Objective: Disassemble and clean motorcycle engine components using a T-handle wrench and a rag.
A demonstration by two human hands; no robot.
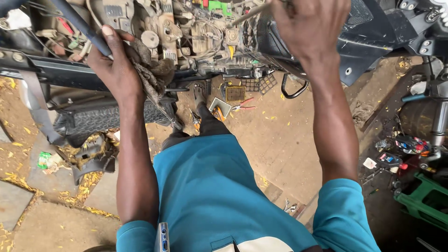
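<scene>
I look down over a stripped scooter with its wiring and parts (pixel 196 32) laid bare. My left hand (pixel 114 65) holds a dirty grey rag (pixel 151 72) against the frame, its thumb resting on a dark tube (pixel 77 23). My right hand (pixel 310 23) is closed around a thin metal tool (pixel 247 15) whose shaft points left into the wiring. The tool's tip is hidden among the parts.
Black body panels (pixel 373 42) hang at the right, a footboard (pixel 93 116) at the left. On the dirt floor lie red-handled pliers (pixel 243 106), a small metal plate (pixel 219 106) and a black handle (pixel 294 88). A green crate (pixel 422 198) and clutter stand at right.
</scene>
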